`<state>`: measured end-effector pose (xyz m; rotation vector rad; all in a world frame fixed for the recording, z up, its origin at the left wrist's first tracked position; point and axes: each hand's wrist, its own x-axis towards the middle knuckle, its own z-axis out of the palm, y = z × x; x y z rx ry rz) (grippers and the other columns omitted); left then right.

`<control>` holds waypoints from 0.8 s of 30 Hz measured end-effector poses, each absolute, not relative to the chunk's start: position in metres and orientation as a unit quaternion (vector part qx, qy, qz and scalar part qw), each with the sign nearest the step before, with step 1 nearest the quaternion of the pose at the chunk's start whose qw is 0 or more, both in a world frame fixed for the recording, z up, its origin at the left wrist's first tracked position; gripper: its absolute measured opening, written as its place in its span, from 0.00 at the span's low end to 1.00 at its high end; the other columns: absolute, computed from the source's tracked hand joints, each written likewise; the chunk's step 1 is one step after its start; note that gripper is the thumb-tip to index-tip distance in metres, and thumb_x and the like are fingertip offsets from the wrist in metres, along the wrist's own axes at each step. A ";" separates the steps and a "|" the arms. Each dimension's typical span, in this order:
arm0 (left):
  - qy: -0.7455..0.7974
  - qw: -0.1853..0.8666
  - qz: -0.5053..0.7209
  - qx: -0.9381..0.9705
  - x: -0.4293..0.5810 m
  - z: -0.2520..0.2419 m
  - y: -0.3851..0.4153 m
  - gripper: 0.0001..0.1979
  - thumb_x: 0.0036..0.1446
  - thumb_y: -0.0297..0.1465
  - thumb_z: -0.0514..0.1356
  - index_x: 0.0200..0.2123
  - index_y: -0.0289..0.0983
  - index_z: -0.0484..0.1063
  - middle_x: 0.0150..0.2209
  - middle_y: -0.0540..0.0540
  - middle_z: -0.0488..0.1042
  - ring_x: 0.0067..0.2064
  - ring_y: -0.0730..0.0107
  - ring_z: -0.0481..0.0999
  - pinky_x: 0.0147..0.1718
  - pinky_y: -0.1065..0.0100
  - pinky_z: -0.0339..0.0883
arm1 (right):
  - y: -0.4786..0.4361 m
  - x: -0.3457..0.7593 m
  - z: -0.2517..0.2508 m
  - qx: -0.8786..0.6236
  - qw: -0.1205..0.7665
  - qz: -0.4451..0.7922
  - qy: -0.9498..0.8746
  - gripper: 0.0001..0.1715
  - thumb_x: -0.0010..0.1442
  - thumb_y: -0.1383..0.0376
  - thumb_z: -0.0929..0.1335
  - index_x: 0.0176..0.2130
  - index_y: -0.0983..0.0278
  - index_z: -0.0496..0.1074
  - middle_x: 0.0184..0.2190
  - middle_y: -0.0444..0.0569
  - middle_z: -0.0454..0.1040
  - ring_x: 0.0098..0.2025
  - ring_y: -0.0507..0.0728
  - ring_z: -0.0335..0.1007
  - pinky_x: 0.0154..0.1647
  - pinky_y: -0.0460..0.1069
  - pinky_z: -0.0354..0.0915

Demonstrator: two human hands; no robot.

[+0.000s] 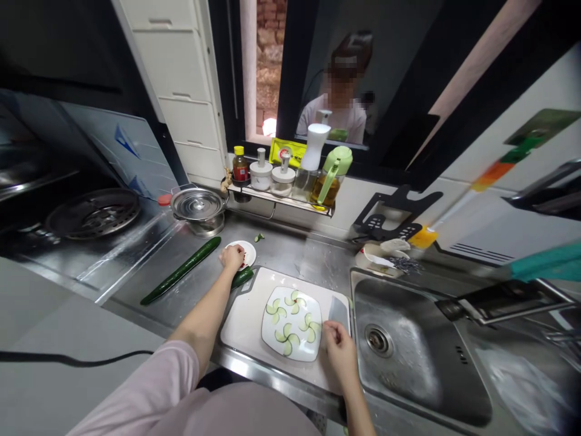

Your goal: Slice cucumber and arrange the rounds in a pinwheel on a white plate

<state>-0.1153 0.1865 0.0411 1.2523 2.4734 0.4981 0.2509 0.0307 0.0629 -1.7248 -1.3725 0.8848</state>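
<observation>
My left hand [233, 257] reaches over a small white plate [248, 251] that holds small red bits. Its fingers are pinched together at the bits, and whatever is between them is hidden. My right hand [339, 348] is beside the right edge of a square white plate [269, 327], its fingers curled and closed; I cannot make out anything in them. On that plate, pale green cucumber slices [287, 339] lie in several pinwheels, the top one with a red spot at its centre. Under the plate is a white cutting board [240, 315]. A knife blade [337, 310] lies beyond my right hand.
A whole cucumber [181, 270] lies at the left, and a cut cucumber piece [242, 277] by the board's corner. A lidded steel pot [198, 209] stands behind. Seasoning jars [261, 177] and an oil jug [330, 181] line a shelf. The sink [408, 357] is at right.
</observation>
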 end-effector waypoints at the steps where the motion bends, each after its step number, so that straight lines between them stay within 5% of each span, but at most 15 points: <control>1: 0.864 0.157 0.160 0.451 -0.116 0.039 0.190 0.11 0.55 0.32 0.56 0.37 0.44 0.78 0.46 0.42 0.76 0.52 0.52 0.68 0.48 0.54 0.57 | 0.030 0.252 0.063 -0.674 0.375 0.346 -0.535 0.22 0.50 0.49 0.64 0.32 0.64 0.73 0.18 0.42 0.65 0.22 0.54 0.60 0.25 0.47 0.58; 18: 0.821 0.178 0.196 0.506 -0.122 0.031 0.221 0.04 0.45 0.29 0.60 0.21 0.36 0.72 0.41 0.35 0.76 0.53 0.47 0.67 0.53 0.51 0.51 | 0.026 0.266 0.055 -0.699 0.348 0.317 -0.539 0.25 0.49 0.45 0.64 0.31 0.63 0.74 0.16 0.42 0.64 0.21 0.55 0.60 0.24 0.48 0.59; 24: 0.822 0.223 0.331 0.406 -0.112 0.039 0.209 0.08 0.52 0.34 0.56 0.32 0.39 0.74 0.38 0.40 0.77 0.46 0.55 0.73 0.46 0.58 0.60 | 0.025 0.265 0.056 -0.693 0.348 0.326 -0.540 0.25 0.50 0.46 0.64 0.32 0.64 0.73 0.18 0.43 0.66 0.23 0.55 0.61 0.26 0.48 0.59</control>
